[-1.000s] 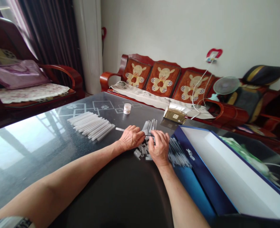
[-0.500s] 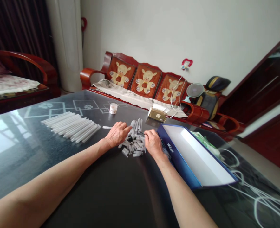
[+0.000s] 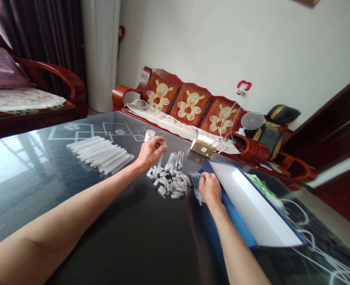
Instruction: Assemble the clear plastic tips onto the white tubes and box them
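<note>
My left hand [image 3: 152, 151] is closed, with its fingers pinching a translucent white pen barrel [image 3: 160, 161] that points down over the table. Below it lies a pile of short white and black pen caps and parts [image 3: 173, 184], with several short clear tubes [image 3: 177, 159] side by side at its far edge. My right hand [image 3: 211, 189] rests right of the pile, fingertips curled at a row of thin dark pen refills [image 3: 195, 184]; the hand partly covers them. To the left, many long white barrels [image 3: 100, 155] lie in a neat row.
A blue box with white inside [image 3: 249, 198] stands right of my right hand. Behind the pile are a tissue box [image 3: 203, 147] and a small white jar [image 3: 150, 135]. White cables [image 3: 320, 249] and a green-white bag [image 3: 264, 190] lie beyond the box.
My right hand has moved right, from the pile to the refills. My left hand has lifted away from the pile, and the barrel in it has turned from lying sideways to pointing down.
</note>
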`<state>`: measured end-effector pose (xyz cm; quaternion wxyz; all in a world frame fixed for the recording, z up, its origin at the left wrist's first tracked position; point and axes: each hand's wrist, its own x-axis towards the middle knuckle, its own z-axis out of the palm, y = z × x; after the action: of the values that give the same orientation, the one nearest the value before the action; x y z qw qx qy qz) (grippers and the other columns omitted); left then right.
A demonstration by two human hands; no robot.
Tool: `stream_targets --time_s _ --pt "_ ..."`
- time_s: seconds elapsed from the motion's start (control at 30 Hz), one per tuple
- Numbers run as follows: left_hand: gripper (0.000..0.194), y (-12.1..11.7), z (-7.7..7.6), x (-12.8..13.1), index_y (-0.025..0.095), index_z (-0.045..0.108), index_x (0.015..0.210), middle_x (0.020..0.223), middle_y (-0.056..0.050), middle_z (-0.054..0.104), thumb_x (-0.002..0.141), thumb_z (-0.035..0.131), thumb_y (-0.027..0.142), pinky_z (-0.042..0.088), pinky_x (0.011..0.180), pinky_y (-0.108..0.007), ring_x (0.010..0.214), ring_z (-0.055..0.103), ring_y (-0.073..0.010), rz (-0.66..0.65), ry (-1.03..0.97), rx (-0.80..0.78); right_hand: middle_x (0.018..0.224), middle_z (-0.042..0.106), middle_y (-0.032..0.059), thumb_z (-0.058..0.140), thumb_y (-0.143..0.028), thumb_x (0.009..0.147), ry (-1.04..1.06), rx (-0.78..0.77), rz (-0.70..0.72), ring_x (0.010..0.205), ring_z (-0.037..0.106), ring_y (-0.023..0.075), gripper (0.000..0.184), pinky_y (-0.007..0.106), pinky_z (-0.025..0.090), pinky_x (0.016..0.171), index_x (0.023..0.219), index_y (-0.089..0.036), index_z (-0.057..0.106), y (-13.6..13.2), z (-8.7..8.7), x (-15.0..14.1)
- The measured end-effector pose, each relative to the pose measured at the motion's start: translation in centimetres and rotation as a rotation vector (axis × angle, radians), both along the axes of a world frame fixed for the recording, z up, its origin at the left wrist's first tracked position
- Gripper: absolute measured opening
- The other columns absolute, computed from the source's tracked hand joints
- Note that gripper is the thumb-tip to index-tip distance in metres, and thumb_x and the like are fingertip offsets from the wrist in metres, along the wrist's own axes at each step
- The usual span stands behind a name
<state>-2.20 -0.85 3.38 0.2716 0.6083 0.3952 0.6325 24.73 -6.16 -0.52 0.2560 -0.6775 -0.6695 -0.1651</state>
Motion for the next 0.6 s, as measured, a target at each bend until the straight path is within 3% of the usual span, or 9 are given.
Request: stream_targets --time_s 0.1,0.17,0.27,0.37,0.5,0.6 --pt "0.027 0.1 0.3 0.3 0.017 0.056 0.088 0.066 0.003 0.057 0.067 0.065 0.031 0.043 0.054 -0.021 0.063 0.064 -0.0141 -0.165 -0.282 -0.213 0.094 0.066 0.0119 0.044 -0.025 0.084 0.232 0.114 0.173 0.087 0.062 0.0217 0.029 0.033 0.046 0.083 0.095 -0.014 0.067 -0.5 0.1 -2.1" --pt "0.030 0.0 0.3 0.4 0.017 0.054 0.084 0.064 0.003 0.059 0.062 0.069 0.031 0.041 0.052 -0.020 0.061 0.064 -0.0142 -0.205 -0.402 -0.334 0.094 0.068 0.0103 0.043 -0.035 0.086 0.438 0.119 0.262 0.090 0.063 0.0215 0.032 0.034 0.047 0.083 0.094 -0.016 0.067 -0.9 0.1 -3.9" --pt "0.035 -0.5 0.3 0.7 0.017 0.053 0.081 0.065 0.002 0.062 0.057 0.073 0.032 0.042 0.052 -0.020 0.058 0.062 -0.0123 -0.242 -0.504 -0.441 0.092 0.070 0.0084 0.039 -0.049 0.088 0.805 -0.021 0.302 0.081 0.066 0.0204 0.042 0.031 0.051 0.068 0.099 -0.018 0.064 -1.5 -0.1 -6.3" --pt "0.035 -1.0 0.1 1.2 0.017 0.053 0.081 0.067 0.001 0.063 0.056 0.073 0.031 0.043 0.053 -0.020 0.057 0.061 -0.0113 -0.278 -0.558 -0.501 0.084 0.071 0.0076 0.044 -0.057 0.083 1.041 -0.127 0.314 0.073 0.066 0.0203 0.046 0.027 0.049 0.052 0.096 -0.018 0.065 -1.9 -0.4 -7.6" --pt "0.030 -1.4 -0.4 1.9 0.017 0.053 0.083 0.071 0.000 0.065 0.061 0.069 0.030 0.044 0.055 -0.020 0.062 0.063 -0.0127 -0.321 -0.445 -0.477 0.073 0.070 0.0037 0.063 -0.055 0.071 1.423 -0.108 0.278 0.063 0.063 0.0160 0.042 0.023 0.046 0.046 0.090 -0.017 0.066 -1.7 -0.6 -7.6" --pt "0.020 -1.5 -0.8 1.7 0.017 0.058 0.084 0.067 0.000 0.065 0.068 0.062 0.028 0.044 0.057 -0.021 0.064 0.064 -0.0147 -0.336 -0.048 -0.338 0.066 0.066 -0.0005 0.073 -0.046 0.063 1.641 -0.036 0.213 0.058 0.061 0.0118 0.039 0.020 0.046 0.047 0.087 -0.016 0.065 -1.5 -0.5 -7.1"
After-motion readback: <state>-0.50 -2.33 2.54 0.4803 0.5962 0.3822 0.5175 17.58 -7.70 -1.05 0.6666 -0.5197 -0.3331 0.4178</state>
